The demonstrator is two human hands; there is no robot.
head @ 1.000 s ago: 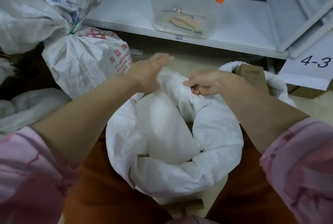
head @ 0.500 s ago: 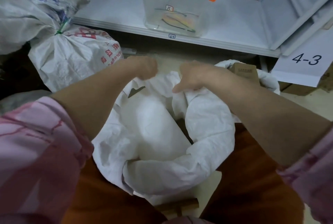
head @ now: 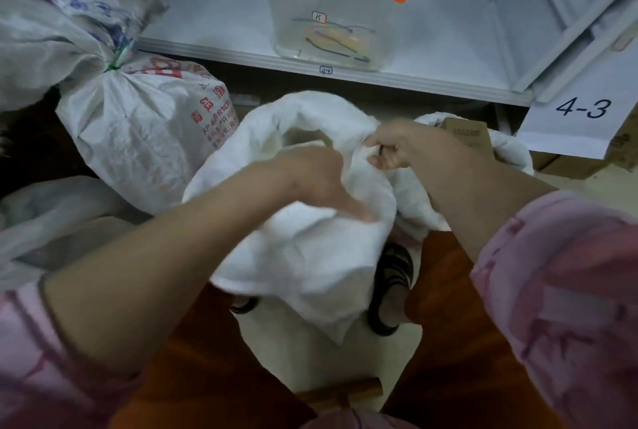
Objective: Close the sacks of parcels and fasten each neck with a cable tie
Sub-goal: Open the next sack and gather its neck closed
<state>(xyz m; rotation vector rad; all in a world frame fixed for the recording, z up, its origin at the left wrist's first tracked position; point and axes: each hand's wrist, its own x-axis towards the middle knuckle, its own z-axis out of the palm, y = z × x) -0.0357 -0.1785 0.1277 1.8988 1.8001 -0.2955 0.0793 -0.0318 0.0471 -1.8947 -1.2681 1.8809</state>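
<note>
Since the earlier frames the white sack [head: 310,242] has been gathered: its wide round mouth, open a second ago, is now bunched into a loose fold between the two hands, and the view has tipped down so a sandalled foot [head: 392,287] shows below it. That sack sits on the floor between the person's orange-clad knees, in front of the pale shelf [head: 214,18], its upper cloth arching up and over toward the right. On the left lie two filled sacks: a red-printed sack [head: 145,125] just beside the white one, and a large grey sack [head: 51,21] above it, its neck cinched with a green cable tie [head: 115,61]. A clear plastic bin [head: 331,4] with orange clips stands on the shelf, with several loose cable ties [head: 335,40] lying in its bottom. To the right, a white sign reading 4-3 [head: 580,111] hangs off the shelf edge, and a brown cardboard box [head: 466,133] sits behind the right wrist. The right hand [head: 397,149] has its fingers curled tight, pinching a gathered wad of the sack's rim. The left hand [head: 317,183] rests against the cloth lower down; it is motion-blurred, fingers pointing down and right into the fold, and whether they grip cannot be told.
</note>
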